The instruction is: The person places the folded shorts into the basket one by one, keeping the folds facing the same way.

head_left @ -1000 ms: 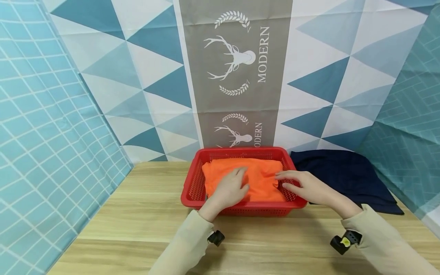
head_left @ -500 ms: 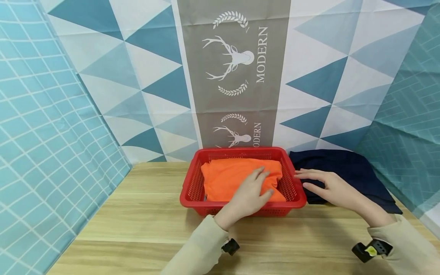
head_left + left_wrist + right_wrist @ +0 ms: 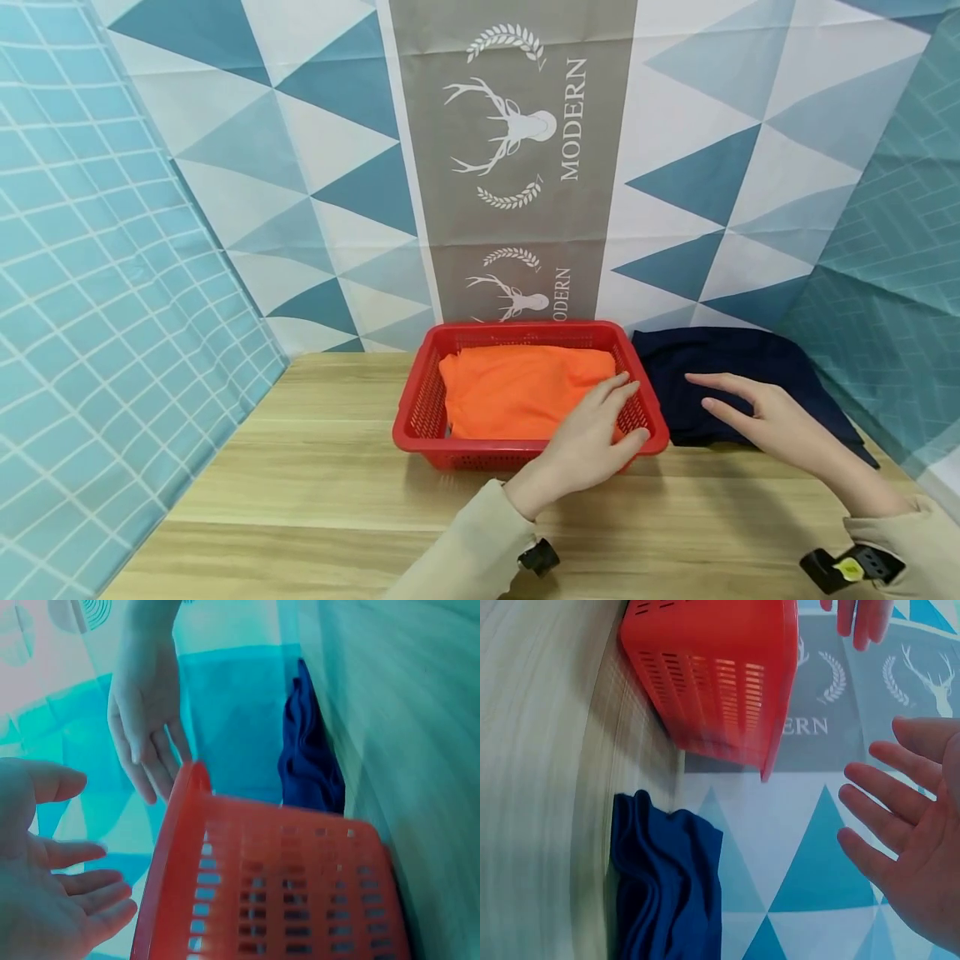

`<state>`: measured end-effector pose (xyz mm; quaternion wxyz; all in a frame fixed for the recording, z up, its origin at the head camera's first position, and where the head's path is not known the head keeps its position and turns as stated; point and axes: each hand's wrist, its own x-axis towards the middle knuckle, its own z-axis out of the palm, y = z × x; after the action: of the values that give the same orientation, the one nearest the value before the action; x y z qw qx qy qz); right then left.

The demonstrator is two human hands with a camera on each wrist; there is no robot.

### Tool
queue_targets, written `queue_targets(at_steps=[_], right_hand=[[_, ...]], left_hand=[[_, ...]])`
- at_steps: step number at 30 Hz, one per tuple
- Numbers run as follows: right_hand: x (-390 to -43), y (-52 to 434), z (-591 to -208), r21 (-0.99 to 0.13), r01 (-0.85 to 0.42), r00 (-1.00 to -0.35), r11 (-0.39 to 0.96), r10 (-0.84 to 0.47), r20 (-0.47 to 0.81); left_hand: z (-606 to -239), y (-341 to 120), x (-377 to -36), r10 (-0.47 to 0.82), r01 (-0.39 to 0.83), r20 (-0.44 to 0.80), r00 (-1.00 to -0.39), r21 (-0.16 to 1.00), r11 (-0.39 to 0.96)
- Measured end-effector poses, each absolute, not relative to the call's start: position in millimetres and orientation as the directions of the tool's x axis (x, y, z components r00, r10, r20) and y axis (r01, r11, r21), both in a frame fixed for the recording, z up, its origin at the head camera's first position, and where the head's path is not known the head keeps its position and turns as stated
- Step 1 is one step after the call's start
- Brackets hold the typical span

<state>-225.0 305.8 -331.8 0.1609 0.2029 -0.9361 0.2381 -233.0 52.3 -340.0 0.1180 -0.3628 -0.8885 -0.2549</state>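
An orange folded cloth (image 3: 517,387) lies inside a red plastic basket (image 3: 408,417) with perforated walls. My left hand (image 3: 588,442) is over the basket's front right part, fingers spread and nothing in them. To the right of the basket, a dark navy folded cloth (image 3: 667,354) lies on the table. Above that cloth my right hand (image 3: 776,425) hovers with relaxed fingers, holding nothing. In the right wrist view the navy cloth (image 3: 667,877) shows its stacked folds, well apart from the right hand (image 3: 922,817). The left wrist view has the left hand (image 3: 60,877) beside the basket's rim.
The wooden table (image 3: 300,492) extends in front and to the left of the basket. A patterned backdrop (image 3: 517,200) rises right behind the basket and navy cloth. A blue tiled-pattern sheet (image 3: 112,317) borders the left side.
Both hands have moved to the right. The left went from over the orange cloth's middle to the basket's right side; the right left the basket's edge and is now over the navy cloth.
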Motion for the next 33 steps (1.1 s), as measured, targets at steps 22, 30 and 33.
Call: queue_targets(at_steps=[22, 30, 33], right_hand=[[-213, 350, -349, -0.534, -0.18, -0.971, 0.826, -0.061, 0.232], [-218, 365, -361, -0.538, -0.12, -0.978, 0.835, -0.005, 0.211], [-221, 371, -365, -0.547, -0.076, -0.983, 0.834, 0.029, 0.181]], left_hand=[[-357, 108, -206, 0.79, 0.842, 0.299, -0.536, 0.266, 0.47], [-379, 137, -200, 0.767, 0.819, 0.289, -0.574, 0.216, 0.531], [-388, 150, -197, 0.696, 0.76, 0.305, -0.65, 0.286, 0.584]])
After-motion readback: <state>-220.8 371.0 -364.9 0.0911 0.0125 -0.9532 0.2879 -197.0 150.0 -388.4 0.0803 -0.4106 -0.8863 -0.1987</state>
